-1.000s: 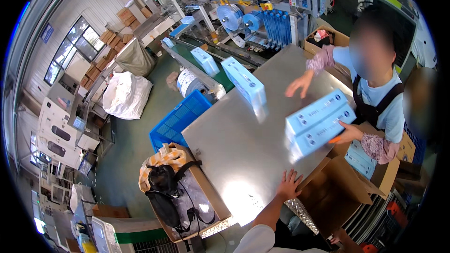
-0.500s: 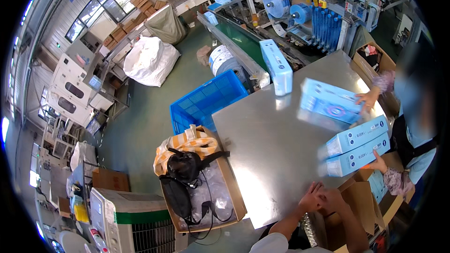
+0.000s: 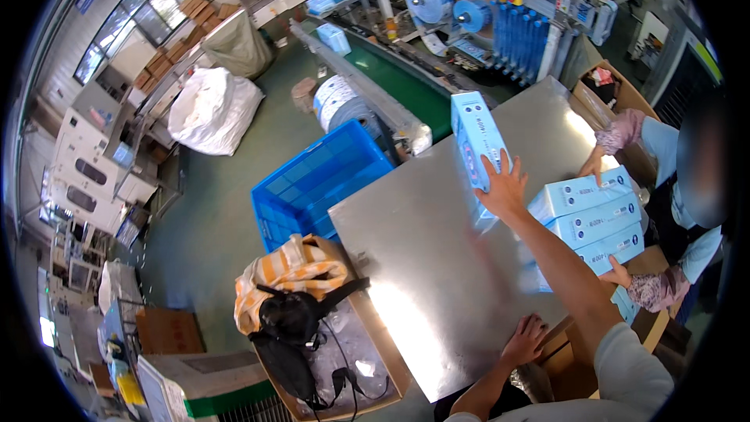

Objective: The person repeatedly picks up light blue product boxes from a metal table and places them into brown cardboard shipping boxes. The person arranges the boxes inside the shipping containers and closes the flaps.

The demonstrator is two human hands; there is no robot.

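Note:
My right hand [image 3: 504,187] reaches across the metal table, its fingers spread over the near right side of a light blue printed box [image 3: 476,137] standing on edge; the hand appears to have hold of it. The lower part of this box is blurred. My left hand [image 3: 526,339] lies at the table's near edge, fingers loosely extended, with nothing in it. To the right, three similar blue boxes [image 3: 594,219] sit side by side in a row. A co-worker's hands [image 3: 598,166] [image 3: 619,272] press on both ends of that row.
An open carton [image 3: 570,355] stands against the table's near right edge. At left are a blue crate [image 3: 269,207] and a carton holding a black bag [image 3: 297,312] and striped cloth [image 3: 293,273]. Beyond, a green conveyor [image 3: 391,82] carries another blue box [image 3: 333,39].
My hands have parted; the right has reached forward to the blue box, which has shifted right and nearer. The co-worker has brought a third box against the other two. The view has turned slightly.

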